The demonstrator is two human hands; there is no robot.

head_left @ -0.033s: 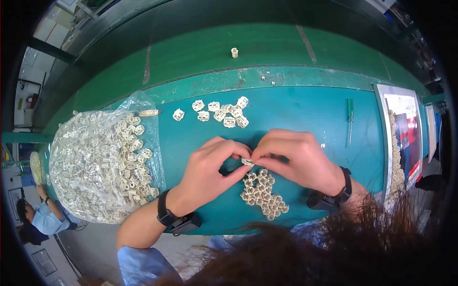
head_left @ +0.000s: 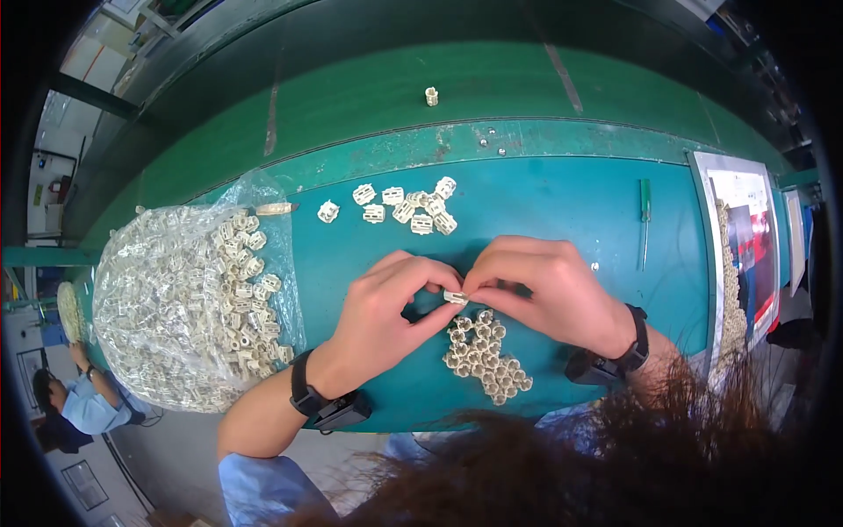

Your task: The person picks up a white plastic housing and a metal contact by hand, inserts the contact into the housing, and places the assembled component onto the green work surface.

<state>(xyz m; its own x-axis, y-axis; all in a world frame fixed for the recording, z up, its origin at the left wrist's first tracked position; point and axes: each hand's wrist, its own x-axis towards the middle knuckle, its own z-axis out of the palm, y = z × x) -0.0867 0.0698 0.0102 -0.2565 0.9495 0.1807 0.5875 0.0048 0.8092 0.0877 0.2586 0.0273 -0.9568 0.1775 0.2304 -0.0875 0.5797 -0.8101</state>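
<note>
Between the fingertips of both hands is a small cream plastic part (head_left: 454,298) with slots in its side. My left hand (head_left: 386,299) pinches it from the left with thumb and forefinger. From the right, my right hand (head_left: 549,285) closes thumb and forefinger on the part's other end; whatever else those fingertips may hold is hidden. Just below the hands, a cluster of similar cream parts (head_left: 485,358) stands on end, packed side by side with round openings up. Beyond the hands lie several loose cream parts (head_left: 421,224), mostly on their sides.
A clear plastic bag (head_left: 167,307) full of cream parts lies open on the left. On the right are a green-handled screwdriver (head_left: 644,202) and a framed sheet (head_left: 742,228). One cream part (head_left: 431,97) stands on the far green surface. Another person (head_left: 92,400) sits far left.
</note>
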